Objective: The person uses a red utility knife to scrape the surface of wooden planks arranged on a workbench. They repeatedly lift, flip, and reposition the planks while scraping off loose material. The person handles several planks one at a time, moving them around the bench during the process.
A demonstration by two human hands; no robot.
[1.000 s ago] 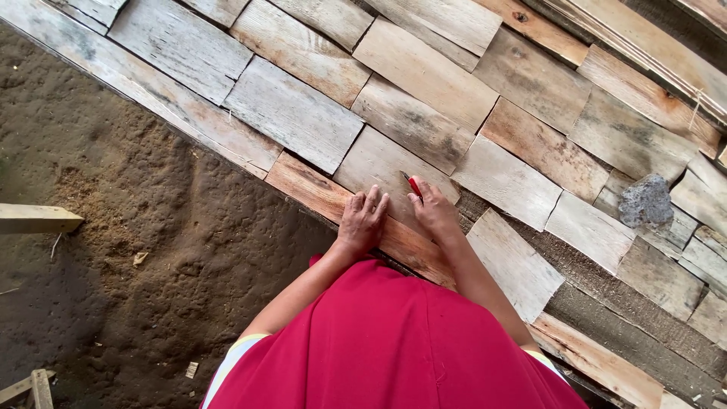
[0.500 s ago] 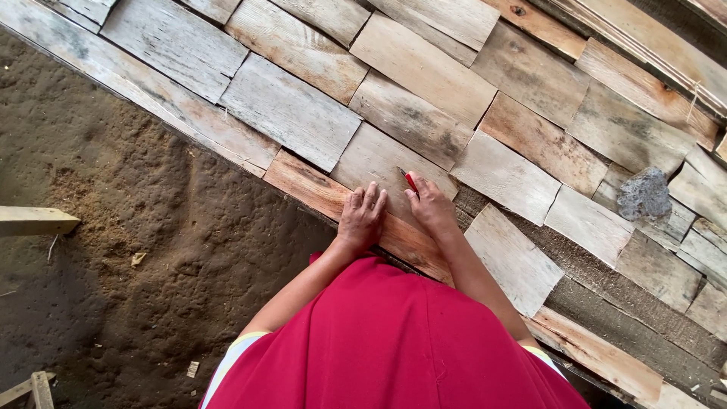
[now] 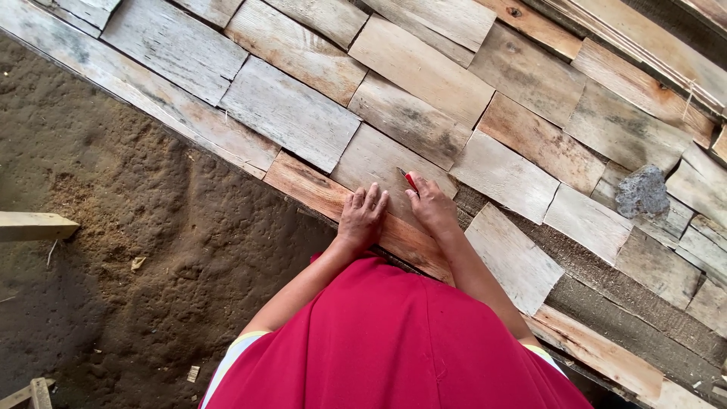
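While the left hand [image 3: 362, 217] lies flat, fingers released, on the reddish plank [image 3: 333, 201], the right hand [image 3: 432, 208] beside it grips a red pencil [image 3: 411, 180]. Compared with a second ago, neither hand has shifted; marking has not advanced.

A grey rough stone [image 3: 641, 192] rests on weathered boards at right. Brown dirt floor [image 3: 113, 197] lies left, with a pale wood offcut [image 3: 34, 225] on it.

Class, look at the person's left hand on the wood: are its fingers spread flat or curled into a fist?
Spread flat. The left hand lies palm down on the reddish plank, fingers extended and slightly apart.
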